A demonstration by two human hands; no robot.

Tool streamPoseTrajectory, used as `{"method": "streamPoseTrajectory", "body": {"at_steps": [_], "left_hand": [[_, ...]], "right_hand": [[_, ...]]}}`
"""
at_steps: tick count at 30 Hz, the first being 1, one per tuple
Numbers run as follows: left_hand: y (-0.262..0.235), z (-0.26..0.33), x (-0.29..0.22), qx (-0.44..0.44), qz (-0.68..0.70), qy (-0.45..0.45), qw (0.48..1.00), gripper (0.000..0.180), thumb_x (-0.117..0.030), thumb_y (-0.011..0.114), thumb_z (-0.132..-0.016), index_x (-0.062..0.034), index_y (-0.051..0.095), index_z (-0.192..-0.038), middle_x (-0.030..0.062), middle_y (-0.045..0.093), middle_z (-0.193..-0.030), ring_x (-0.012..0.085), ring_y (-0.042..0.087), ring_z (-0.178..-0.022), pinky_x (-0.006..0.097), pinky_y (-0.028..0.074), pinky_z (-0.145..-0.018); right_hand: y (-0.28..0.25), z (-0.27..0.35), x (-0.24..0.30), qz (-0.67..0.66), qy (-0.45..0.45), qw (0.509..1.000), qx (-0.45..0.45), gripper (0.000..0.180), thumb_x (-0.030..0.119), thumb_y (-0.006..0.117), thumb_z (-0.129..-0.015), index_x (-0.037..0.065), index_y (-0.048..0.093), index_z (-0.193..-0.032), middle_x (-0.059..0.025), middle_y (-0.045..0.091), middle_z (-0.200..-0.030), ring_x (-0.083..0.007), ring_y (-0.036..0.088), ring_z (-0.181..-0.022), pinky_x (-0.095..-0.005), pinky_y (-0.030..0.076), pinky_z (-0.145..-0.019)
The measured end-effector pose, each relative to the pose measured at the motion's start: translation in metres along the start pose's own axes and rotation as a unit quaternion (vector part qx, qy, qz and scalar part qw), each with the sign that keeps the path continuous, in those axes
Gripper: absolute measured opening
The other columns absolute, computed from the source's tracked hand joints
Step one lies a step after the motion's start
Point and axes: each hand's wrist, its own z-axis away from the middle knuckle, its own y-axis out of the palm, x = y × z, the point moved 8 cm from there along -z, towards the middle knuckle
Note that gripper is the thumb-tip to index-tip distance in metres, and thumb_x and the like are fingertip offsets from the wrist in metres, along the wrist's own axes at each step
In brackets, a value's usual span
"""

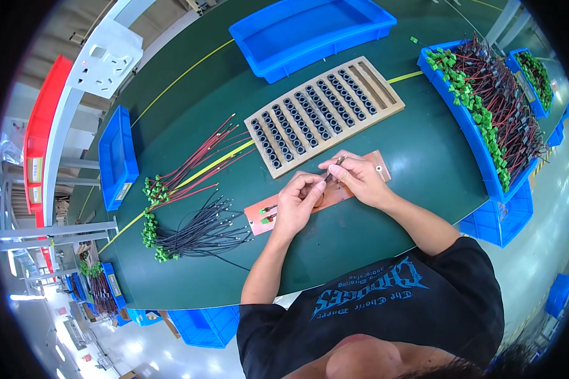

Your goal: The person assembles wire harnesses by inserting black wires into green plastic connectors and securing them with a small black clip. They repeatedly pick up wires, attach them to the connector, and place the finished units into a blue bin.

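Note:
My left hand [299,201] and my right hand [356,177] meet over a flat copper-coloured jig plate [380,165] on the green table [385,208]. Both pinch the same thin wire [335,168], whose short end sticks up from my right fingers. Two small green connectors [267,214] sit at the plate's left end. Just behind my hands lies a tan wooden tray [385,104] with rows of slots holding several small black ring parts [310,117].
Red wires [199,158] and black wires [202,234] with green connectors lie fanned out to the left. An empty blue bin [310,35] stands at the back. Blue bins [468,126] on the right hold several wired green connectors. A small blue bin [117,158] sits far left.

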Motion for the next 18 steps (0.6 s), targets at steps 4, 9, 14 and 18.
{"method": "streamPoseTrajectory", "body": {"at_steps": [4, 9, 14, 18], "left_hand": [[0.002, -0.003, -0.004, 0.016, -0.102, 0.089, 0.991, 0.014, -0.011, 0.066, -0.101, 0.0021, 0.070, -0.102, 0.0036, 0.063, -0.095, 0.0080, 0.056, -0.072, 0.025, 0.046, -0.063], [0.001, -0.001, -0.001, 0.005, -0.069, 0.032, 0.997, 0.016, -0.012, 0.063, -0.103, 0.0017, 0.071, -0.101, 0.0045, 0.064, -0.095, 0.0104, 0.059, -0.080, 0.025, 0.046, -0.071], [0.003, -0.002, 0.001, 0.000, -0.009, 0.046, 0.999, 0.014, -0.009, 0.063, -0.103, 0.0029, 0.070, -0.103, 0.0062, 0.063, -0.097, 0.0102, 0.060, -0.078, 0.025, 0.047, -0.067], [0.003, -0.002, 0.001, 0.012, -0.012, 0.057, 0.998, 0.014, -0.009, 0.063, -0.102, 0.0031, 0.071, -0.103, 0.0050, 0.062, -0.095, 0.0083, 0.059, -0.073, 0.024, 0.046, -0.063]], "right_hand": [[0.003, -0.001, 0.011, -0.024, -0.020, 0.999, 0.009, 0.023, 0.015, 0.061, -0.104, -0.004, 0.075, -0.108, -0.0060, 0.062, -0.088, -0.0139, 0.066, -0.091, -0.0278, 0.052, -0.082], [-0.003, -0.001, -0.008, -0.035, 0.021, 0.999, 0.009, 0.023, 0.015, 0.062, -0.104, -0.003, 0.077, -0.107, -0.0060, 0.063, -0.090, -0.0124, 0.063, -0.092, -0.0274, 0.051, -0.080], [0.002, 0.000, -0.011, -0.042, 0.006, 0.999, 0.016, 0.023, 0.013, 0.063, -0.103, -0.002, 0.076, -0.113, -0.0054, 0.063, -0.091, -0.0121, 0.062, -0.089, -0.0265, 0.050, -0.079], [0.002, -0.001, -0.010, -0.033, 0.006, 0.999, 0.025, 0.024, 0.014, 0.063, -0.103, -0.001, 0.076, -0.116, -0.0054, 0.064, -0.090, -0.0120, 0.061, -0.088, -0.0260, 0.050, -0.079]]}}
